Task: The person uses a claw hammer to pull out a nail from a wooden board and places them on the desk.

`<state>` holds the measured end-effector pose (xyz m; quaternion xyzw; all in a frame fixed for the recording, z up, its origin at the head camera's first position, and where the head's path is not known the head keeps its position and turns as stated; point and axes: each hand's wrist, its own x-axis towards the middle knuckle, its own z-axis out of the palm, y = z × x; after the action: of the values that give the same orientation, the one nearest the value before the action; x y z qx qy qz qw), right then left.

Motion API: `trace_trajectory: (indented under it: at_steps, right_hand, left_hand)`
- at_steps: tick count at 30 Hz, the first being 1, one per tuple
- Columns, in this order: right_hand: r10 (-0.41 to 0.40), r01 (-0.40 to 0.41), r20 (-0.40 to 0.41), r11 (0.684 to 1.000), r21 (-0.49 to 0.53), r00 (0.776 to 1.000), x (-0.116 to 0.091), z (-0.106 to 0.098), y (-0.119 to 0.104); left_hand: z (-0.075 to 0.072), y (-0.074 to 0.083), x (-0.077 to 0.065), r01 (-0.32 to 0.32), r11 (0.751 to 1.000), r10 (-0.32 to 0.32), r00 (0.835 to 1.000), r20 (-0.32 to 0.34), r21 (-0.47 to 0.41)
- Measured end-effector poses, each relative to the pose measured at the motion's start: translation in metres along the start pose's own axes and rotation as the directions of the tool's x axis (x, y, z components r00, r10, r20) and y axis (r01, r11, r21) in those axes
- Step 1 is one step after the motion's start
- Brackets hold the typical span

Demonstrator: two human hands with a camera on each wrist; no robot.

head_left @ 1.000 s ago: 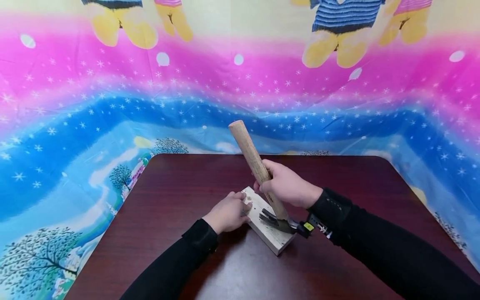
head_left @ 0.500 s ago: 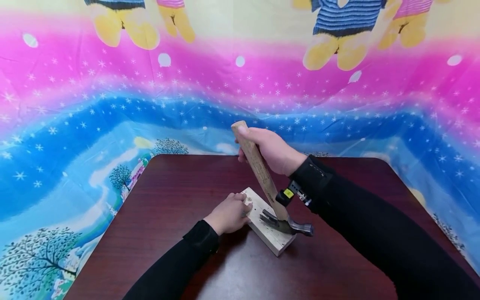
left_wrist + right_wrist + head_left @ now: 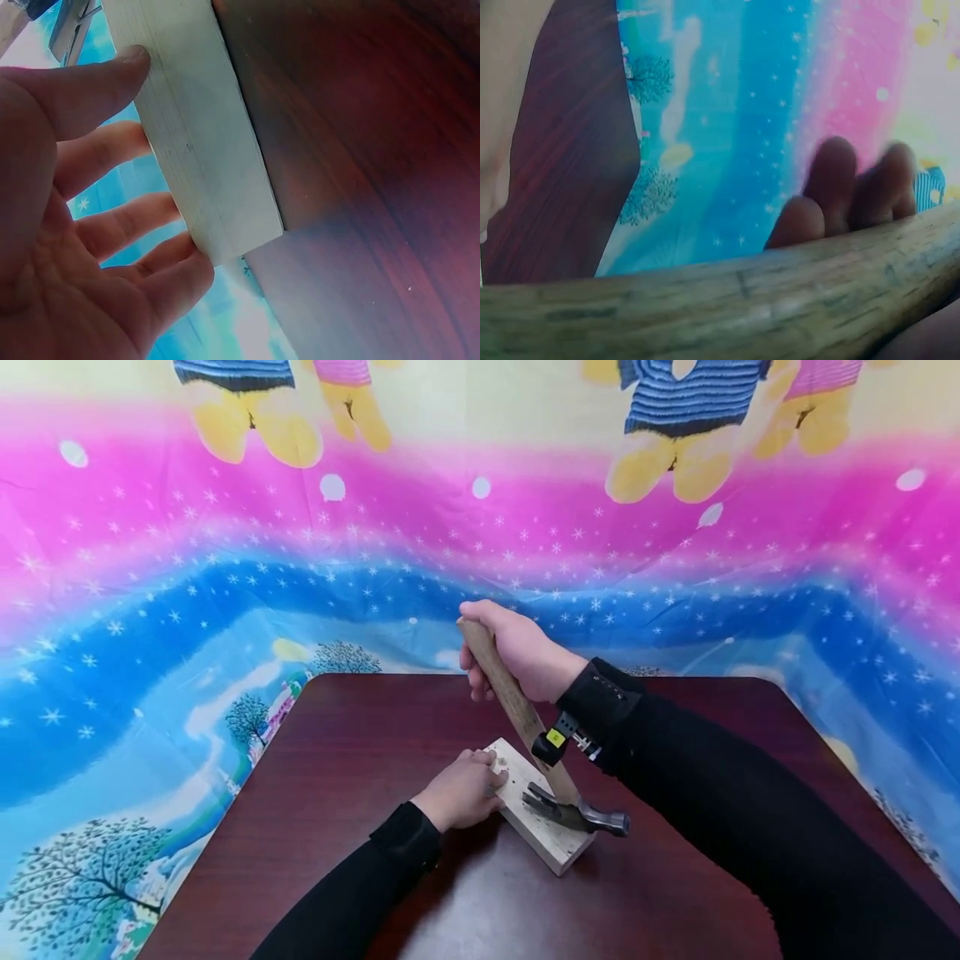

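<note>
A claw hammer (image 3: 522,712) stands handle-up, tilted to the left, its dark head on a pale wooden block (image 3: 561,841) pitted with small holes. My right hand (image 3: 527,652) grips the upper end of the wooden handle, thumb at the butt. Its fingertips show beyond the handle in the right wrist view. The claw points left over the block; the striking face juts past its right edge. What lies beneath the claw is hidden. My left hand (image 3: 463,789) holds the block's left side, thumb and fingers against it, as the left wrist view shows up close.
A dark red-brown table (image 3: 360,727) with rounded far corners carries the block. Behind and beside it hangs a colourful cloth (image 3: 420,560) with snowflakes, trees and cartoon figures. A small black camera (image 3: 550,746) on the right wrist overlaps the handle.
My right hand has slid from low on the hammer handle up to its end. The hammer head and block stay nearly in place, and my left hand keeps its hold.
</note>
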<state>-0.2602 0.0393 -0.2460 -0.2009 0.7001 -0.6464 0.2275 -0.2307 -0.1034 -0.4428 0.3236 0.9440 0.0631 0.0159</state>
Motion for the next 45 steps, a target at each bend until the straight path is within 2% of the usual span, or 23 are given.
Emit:
trace_trajectory:
  at_steps: [3,7,18,25,29,37,45]
  right_hand:
    - [0.003,-0.003,-0.023,1.0,-0.018,1.0,0.0,0.002,0.008]
    - [-0.018,0.014,-0.07,0.999,-0.048,0.997,-0.001,0.003,0.019]
    - [-0.102,0.093,-0.078,0.989,-0.111,0.992,-0.005,0.003,0.028]
    - [-0.163,0.15,-0.068,0.975,-0.161,0.984,-0.001,0.005,0.02]
    - [-0.18,0.168,-0.08,0.975,-0.144,0.98,-0.003,0.005,0.015]
    - [-0.214,0.202,-0.11,0.973,-0.112,0.971,-0.01,0.003,0.012]
    - [-0.211,0.195,-0.142,0.973,-0.12,0.967,-0.016,0.0,0.014]
  left_hand:
    - [0.006,0.003,0.0,0.029,1.0,-0.028,0.999,0.03,-0.008]
    - [0.012,0.007,0.0,0.032,0.999,-0.033,0.999,0.043,0.013]
    - [0.012,0.01,0.003,0.035,0.996,-0.039,0.998,0.058,0.081]
    - [0.003,0.005,0.005,0.033,0.993,-0.04,0.998,0.054,0.116]
    - [-0.001,0.003,0.008,0.017,0.991,-0.021,0.999,0.031,0.131]
    - [-0.006,0.002,0.004,0.003,0.993,-0.009,0.999,0.048,0.122]
    - [-0.004,0.004,0.009,-0.009,0.993,0.003,0.999,0.053,0.114]
